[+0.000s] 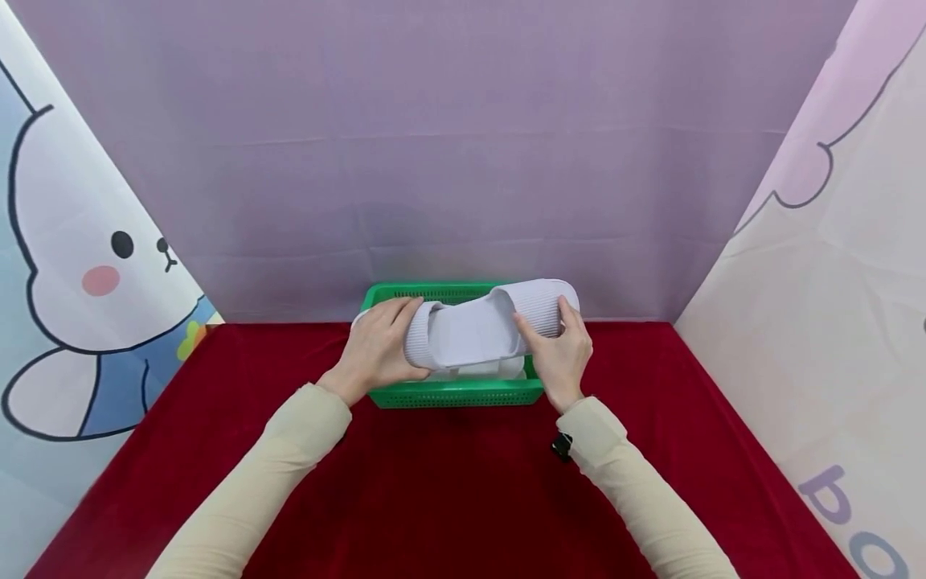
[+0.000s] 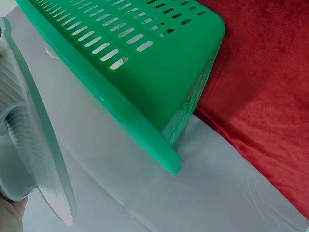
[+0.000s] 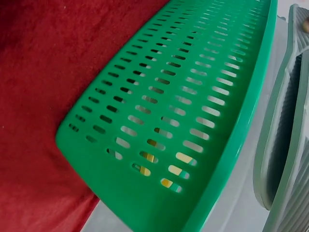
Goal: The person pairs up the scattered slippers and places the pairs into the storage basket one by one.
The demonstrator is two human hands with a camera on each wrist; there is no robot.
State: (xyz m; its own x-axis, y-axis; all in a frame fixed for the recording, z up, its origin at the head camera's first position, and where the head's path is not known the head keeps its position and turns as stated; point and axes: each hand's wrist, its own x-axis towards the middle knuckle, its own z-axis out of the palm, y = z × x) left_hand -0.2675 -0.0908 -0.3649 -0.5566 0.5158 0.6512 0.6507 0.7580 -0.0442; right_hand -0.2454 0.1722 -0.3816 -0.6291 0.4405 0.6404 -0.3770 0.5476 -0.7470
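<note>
Above a green plastic basket [image 1: 456,394], a pair of pale white ribbed slide slippers [image 1: 473,331] is held, overlapped with straps at opposite ends. My left hand [image 1: 376,342] grips the left end, thumb at the lower edge and fingers over the top. The right hand [image 1: 560,354] pinches the other end by its strap, thumb on the near side. Along the left edge of the left wrist view, a slipper [image 2: 41,145] stands near the basket rim [image 2: 106,104]. In the right wrist view, slipper edges [image 3: 285,130] show beside the basket wall [image 3: 145,193].
White items [image 1: 492,368] lie inside the basket, partly hidden by the slippers. Something yellow shows through its slots in the right wrist view. Red cloth [image 1: 463,490] covers the table. A purple backdrop [image 1: 448,145] rises behind, with printed cartoon panels [image 1: 79,265] at the sides.
</note>
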